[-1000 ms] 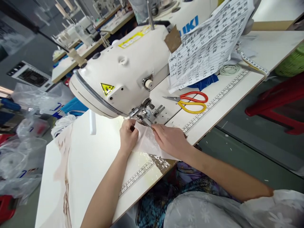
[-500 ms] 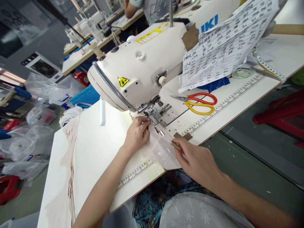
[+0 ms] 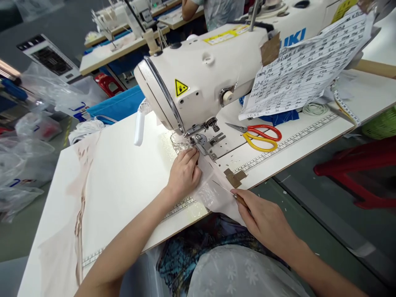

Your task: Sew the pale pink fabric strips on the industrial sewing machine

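Observation:
My right hand [image 3: 262,214] grips the wooden handle of an awl [image 3: 237,195]; its thin metal point lies over the sheer pale fabric [image 3: 213,192] at the table's front edge. My left hand [image 3: 185,171] is closed at the needle area of a white sewing machine [image 3: 198,78], fingertips pinching the fabric's edge just before the presser foot [image 3: 193,142]. What lies beneath those fingers is partly hidden. The fabric runs from the foot down between my two hands.
Scissors [image 3: 260,138] with red and yellow handles lie right of the needle. A handwritten sheet [image 3: 309,70] leans on the machine, near a coiled cord [image 3: 315,109] and a tape measure [image 3: 346,107]. Pale fabric [image 3: 78,214] lies at left; a red stool [image 3: 361,169] stands at right.
The awl's tip has drawn back from near the presser foot, toward me. My left hand stays at the needle area. The camera view has shifted.

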`<action>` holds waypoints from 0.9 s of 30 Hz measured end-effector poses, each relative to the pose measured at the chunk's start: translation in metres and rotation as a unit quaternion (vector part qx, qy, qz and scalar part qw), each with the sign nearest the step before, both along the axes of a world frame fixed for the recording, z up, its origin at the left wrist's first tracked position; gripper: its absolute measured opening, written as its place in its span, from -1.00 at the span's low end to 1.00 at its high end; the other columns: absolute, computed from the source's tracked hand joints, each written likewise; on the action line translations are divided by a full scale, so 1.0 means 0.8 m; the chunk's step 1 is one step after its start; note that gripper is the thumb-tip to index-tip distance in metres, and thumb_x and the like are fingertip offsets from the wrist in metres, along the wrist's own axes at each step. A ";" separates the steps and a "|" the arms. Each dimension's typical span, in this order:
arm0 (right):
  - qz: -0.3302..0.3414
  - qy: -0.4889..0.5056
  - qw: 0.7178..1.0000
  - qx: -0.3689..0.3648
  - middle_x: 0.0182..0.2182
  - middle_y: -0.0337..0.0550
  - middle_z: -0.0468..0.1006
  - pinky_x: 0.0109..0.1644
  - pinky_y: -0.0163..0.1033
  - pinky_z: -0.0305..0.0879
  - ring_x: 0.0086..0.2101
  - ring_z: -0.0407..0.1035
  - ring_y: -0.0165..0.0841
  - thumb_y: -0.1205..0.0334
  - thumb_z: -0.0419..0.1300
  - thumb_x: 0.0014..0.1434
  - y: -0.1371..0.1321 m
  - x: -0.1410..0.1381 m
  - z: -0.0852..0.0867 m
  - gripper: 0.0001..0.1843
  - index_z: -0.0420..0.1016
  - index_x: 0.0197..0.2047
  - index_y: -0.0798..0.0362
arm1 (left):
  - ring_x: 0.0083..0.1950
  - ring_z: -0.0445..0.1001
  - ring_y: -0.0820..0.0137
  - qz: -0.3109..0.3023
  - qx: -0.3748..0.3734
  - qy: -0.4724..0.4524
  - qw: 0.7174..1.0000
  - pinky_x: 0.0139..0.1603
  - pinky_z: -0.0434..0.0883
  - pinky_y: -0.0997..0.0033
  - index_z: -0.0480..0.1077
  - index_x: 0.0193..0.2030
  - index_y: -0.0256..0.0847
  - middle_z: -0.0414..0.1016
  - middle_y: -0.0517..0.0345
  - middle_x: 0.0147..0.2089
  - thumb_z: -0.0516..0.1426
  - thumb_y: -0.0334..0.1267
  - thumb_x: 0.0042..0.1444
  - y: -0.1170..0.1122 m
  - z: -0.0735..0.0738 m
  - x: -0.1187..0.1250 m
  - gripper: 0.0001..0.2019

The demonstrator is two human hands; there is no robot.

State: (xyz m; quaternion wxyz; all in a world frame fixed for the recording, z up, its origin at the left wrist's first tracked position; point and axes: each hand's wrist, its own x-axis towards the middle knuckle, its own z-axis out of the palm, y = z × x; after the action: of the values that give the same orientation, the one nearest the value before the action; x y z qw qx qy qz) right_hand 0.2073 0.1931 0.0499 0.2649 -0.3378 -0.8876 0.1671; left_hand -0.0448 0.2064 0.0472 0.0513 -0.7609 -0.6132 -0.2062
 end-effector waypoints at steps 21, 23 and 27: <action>0.005 -0.079 0.997 0.026 -0.31 -0.08 0.68 -0.44 -0.33 0.34 -0.42 0.57 -0.34 0.42 -0.11 0.35 0.009 -0.014 0.013 -0.70 0.39 -0.01 0.12 | 0.29 0.35 0.04 0.012 0.006 -0.002 1.000 0.30 0.37 -0.10 0.37 0.21 -0.39 0.44 -0.22 0.20 -0.02 -0.39 0.20 0.006 -0.008 -0.003 -0.55; 0.005 -0.080 0.996 0.038 -0.32 -0.07 0.68 -0.45 -0.32 0.34 -0.42 0.57 -0.33 0.43 -0.11 0.34 0.010 -0.016 0.015 -0.70 0.40 -0.01 0.15 | 0.28 0.33 0.02 0.011 0.003 0.005 1.000 0.30 0.36 -0.07 0.36 0.21 -0.45 0.41 -0.27 0.20 -0.02 -0.38 0.21 0.006 -0.009 -0.001 -0.56; -0.003 -0.094 0.995 0.037 -0.30 -0.08 0.68 -0.46 -0.29 0.33 -0.41 0.58 -0.31 0.43 -0.07 0.32 0.013 -0.020 0.017 -0.72 0.40 -0.02 0.16 | 0.27 0.31 -0.01 0.027 -0.011 0.012 1.000 0.28 0.35 -0.09 0.33 0.24 -0.41 0.37 -0.28 0.21 -0.02 -0.37 0.23 0.005 -0.008 0.001 -0.55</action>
State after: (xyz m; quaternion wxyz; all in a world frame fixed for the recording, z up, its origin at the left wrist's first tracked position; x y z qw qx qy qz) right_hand 0.1914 0.2031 0.0633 0.1932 -0.3443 -0.9132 0.1010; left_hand -0.0440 0.2102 0.0409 0.0558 -0.7469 -0.6350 -0.1893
